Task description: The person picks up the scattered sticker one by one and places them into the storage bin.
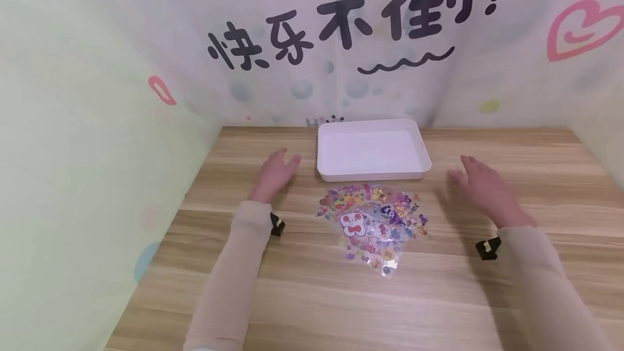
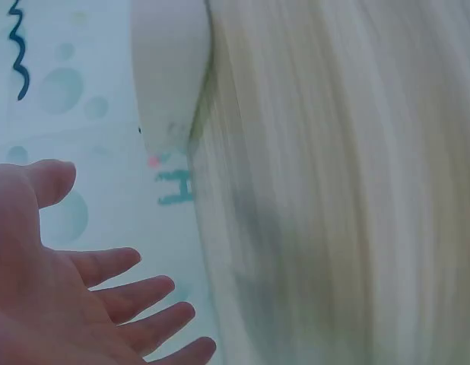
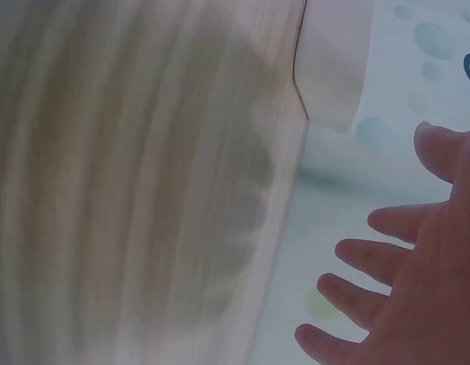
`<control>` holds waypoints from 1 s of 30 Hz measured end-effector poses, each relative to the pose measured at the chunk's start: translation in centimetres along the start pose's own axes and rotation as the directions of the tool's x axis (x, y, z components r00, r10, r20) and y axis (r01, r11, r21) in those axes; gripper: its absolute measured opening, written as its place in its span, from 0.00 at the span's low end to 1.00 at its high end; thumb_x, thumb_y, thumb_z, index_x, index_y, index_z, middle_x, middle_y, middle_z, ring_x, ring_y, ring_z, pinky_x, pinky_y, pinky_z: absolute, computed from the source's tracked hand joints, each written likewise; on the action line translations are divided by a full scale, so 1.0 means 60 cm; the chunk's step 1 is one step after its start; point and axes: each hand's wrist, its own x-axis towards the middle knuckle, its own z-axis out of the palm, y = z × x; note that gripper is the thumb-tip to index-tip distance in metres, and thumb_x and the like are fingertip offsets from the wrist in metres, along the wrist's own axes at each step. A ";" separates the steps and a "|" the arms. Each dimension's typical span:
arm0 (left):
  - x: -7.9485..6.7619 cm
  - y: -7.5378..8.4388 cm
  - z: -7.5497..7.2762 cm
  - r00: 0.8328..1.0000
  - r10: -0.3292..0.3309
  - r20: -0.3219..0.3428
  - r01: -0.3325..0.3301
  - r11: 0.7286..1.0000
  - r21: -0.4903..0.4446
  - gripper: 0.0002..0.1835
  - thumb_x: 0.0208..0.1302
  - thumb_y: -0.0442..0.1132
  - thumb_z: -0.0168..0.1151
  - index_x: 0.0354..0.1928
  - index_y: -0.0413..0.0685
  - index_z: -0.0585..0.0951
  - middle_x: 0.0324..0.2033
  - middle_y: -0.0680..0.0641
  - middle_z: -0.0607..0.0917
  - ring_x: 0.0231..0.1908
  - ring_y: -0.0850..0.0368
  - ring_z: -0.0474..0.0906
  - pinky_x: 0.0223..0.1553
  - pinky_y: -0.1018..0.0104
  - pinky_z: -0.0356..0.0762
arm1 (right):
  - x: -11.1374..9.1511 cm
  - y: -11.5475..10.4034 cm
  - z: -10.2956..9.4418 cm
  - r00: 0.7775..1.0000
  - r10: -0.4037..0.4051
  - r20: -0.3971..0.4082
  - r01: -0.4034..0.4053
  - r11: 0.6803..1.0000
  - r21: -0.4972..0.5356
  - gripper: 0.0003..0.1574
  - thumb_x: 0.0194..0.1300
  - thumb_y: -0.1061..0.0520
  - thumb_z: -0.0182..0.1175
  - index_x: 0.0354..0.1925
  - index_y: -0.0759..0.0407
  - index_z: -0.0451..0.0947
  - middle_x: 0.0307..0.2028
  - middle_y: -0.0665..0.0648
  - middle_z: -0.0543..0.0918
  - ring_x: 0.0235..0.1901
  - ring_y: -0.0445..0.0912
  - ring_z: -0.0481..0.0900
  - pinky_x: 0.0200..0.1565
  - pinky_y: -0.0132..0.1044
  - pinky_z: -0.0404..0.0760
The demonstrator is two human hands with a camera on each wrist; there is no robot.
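A shallow white tray (image 1: pixel 372 151) stands at the back of the table, with nothing visible inside it. In front of it lies a spread of shiny, colourful cartoon stickers (image 1: pixel 385 221), partly overlapping; a white bear-like one with red spots (image 1: pixel 353 224) lies on top. My left hand (image 1: pixel 276 173) is held left of the tray, fingers spread, touching nothing; the left wrist view shows its fingers straight. To the tray's right my right hand (image 1: pixel 489 188) hovers over the table with its shadow below. In the right wrist view its fingers (image 3: pixel 372 266) are extended and hold nothing.
The wood-grain table (image 1: pixel 312 307) ends at a printed backdrop (image 1: pixel 292 91) with large dark characters, just behind the tray. Pale side walls (image 1: pixel 73 177) border the table. A dark wrist device (image 1: pixel 488 248) sits on each forearm.
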 end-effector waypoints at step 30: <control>0.018 0.021 0.119 0.995 0.069 0.074 -0.002 0.743 -0.669 0.34 0.61 0.55 0.51 0.66 0.53 0.57 0.63 0.51 0.62 0.62 0.59 0.57 0.61 0.63 0.57 | -0.010 -0.082 0.083 0.998 -0.027 0.053 0.006 0.937 0.350 0.46 0.61 0.41 0.53 0.67 0.61 0.47 0.56 0.68 0.66 0.54 0.61 0.65 0.48 0.57 0.70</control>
